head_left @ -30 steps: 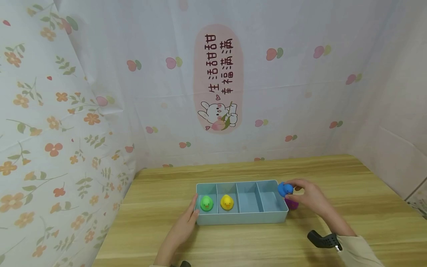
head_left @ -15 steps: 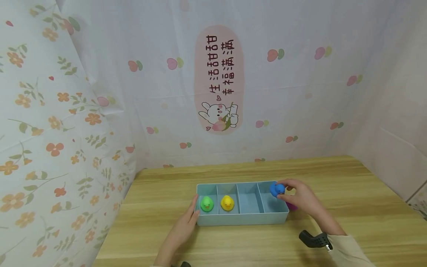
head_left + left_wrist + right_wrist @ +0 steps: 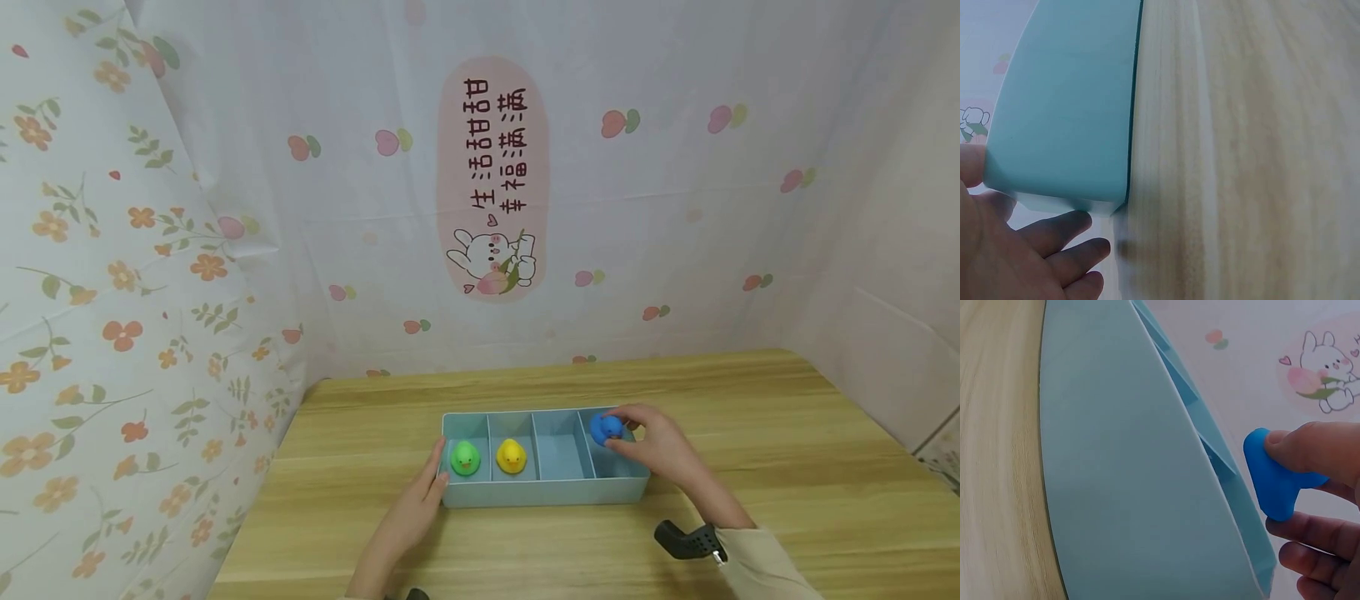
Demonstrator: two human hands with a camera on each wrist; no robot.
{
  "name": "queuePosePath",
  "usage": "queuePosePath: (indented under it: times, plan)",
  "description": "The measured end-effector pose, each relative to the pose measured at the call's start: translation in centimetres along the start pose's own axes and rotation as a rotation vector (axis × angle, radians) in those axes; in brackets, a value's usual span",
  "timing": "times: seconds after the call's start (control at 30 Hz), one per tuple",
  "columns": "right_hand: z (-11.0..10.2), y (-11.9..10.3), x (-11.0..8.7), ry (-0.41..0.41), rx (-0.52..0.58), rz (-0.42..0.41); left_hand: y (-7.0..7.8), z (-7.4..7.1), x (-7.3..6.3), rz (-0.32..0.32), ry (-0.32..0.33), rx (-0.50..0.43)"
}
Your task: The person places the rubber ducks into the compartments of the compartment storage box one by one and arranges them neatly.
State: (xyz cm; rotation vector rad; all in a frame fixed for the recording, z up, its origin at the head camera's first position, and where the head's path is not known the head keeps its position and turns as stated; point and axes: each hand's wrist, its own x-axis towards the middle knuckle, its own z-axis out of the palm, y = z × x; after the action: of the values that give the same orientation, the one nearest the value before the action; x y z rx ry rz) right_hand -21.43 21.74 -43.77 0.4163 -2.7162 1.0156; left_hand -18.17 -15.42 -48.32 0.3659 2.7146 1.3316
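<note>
My right hand (image 3: 658,446) pinches a blue toy duck (image 3: 603,428) between thumb and fingers over the rightmost compartment of a light blue divided tray (image 3: 543,493). In the right wrist view the blue duck (image 3: 1272,478) shows above the tray's rim. At the tray's left end lies my left hand (image 3: 414,502), fingers along the end wall and thumb by the near corner. The left wrist view has those loosely extended fingers (image 3: 1054,234) against the tray end (image 3: 1063,112). A green toy duck (image 3: 465,458) sits in the leftmost compartment, a yellow toy duck (image 3: 512,457) in the adjoining one.
The tray stands on a wood-grain table (image 3: 525,550). A printed cloth (image 3: 360,208) hangs behind the table's far edge, and a floral cloth (image 3: 150,350) borders its left side. Thin dividers (image 3: 585,446) separate the tray's compartments.
My right hand has carried the blue duck leftward, from outside the tray's right end to over the rightmost compartment. A purple object beside the tray is now hidden. The left hand stays put.
</note>
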Motion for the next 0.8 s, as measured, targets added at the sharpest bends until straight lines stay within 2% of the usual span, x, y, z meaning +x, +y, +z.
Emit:
queuePosePath:
  times: [0.37, 0.6, 0.8]
  plan:
    - [1.3, -1.1, 0.8, -0.022, 0.030, -0.050, -0.3, 0.1, 0.0, -0.001, 0.003, 0.004]
    - [2.2, -2.1, 1.3, -0.038, 0.039, -0.052, -0.2, 0.0, 0.0, -0.001, -0.001, 0.001]
    - [3.1, -2.8, 1.9, -0.056, -0.010, -0.069, -0.1, 0.0, 0.0, -0.001, 0.001, 0.009]
